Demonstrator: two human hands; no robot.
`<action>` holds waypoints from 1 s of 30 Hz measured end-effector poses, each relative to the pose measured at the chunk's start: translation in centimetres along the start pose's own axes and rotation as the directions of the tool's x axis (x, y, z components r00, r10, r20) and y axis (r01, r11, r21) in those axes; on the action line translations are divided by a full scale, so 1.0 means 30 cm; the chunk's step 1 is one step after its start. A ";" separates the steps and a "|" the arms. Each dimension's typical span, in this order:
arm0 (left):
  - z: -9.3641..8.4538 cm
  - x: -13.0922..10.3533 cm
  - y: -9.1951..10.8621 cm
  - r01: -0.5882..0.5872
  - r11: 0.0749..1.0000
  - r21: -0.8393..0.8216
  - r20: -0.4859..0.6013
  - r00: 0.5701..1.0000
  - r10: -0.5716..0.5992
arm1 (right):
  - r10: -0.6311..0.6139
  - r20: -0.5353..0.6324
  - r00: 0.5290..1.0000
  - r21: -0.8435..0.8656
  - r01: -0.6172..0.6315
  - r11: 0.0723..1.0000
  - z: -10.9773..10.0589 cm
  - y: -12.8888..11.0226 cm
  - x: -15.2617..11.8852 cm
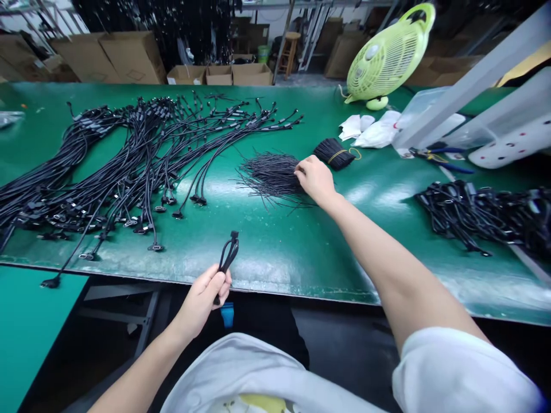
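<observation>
In my left hand (210,289) is a folded black cable (230,252), gripped near the table's front edge with its looped end pointing up. My right hand (316,180) reaches over the table to a loose pile of thin black twist ties (271,175). Its thumb and fingers are pinched together at the pile's right side, and whether a tie is between them is too small to tell. Just behind that hand lies a bundle of the same black ties (333,154), bound with a yellow band.
Many loose black cables with connectors (150,155) spread over the left of the green table (275,252). Folded cables (486,218) are heaped at the right. Pliers (443,159), white crumpled packets (379,131) and a green fan (387,54) stand behind, beside a slanted metal post (469,74).
</observation>
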State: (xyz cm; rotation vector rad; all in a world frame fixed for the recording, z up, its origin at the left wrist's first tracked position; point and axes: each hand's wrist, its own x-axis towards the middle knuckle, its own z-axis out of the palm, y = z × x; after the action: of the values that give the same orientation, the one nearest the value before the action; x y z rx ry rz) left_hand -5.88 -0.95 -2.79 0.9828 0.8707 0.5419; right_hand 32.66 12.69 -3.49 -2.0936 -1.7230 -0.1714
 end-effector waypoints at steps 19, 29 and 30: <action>0.048 -0.050 0.028 -0.103 0.977 -0.185 0.027 0.994 0.110 | 0.025 -0.159 0.987 0.278 0.020 0.960 -0.131 -0.342 -0.399; 0.039 -0.063 -0.005 -0.083 0.980 -0.181 0.053 0.994 0.094 | 0.017 -0.083 0.996 0.315 0.010 0.949 -0.145 -0.401 -0.474; 0.040 -0.061 -0.005 -0.082 0.980 -0.181 0.058 0.994 0.094 | -0.025 -0.023 0.999 0.405 0.032 0.914 -0.153 -0.431 -0.502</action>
State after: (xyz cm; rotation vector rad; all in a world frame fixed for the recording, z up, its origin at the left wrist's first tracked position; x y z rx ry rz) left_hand -5.90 -2.95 -1.91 0.8732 0.7089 0.6482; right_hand 17.66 -0.95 -1.56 -1.7563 -1.6148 0.1506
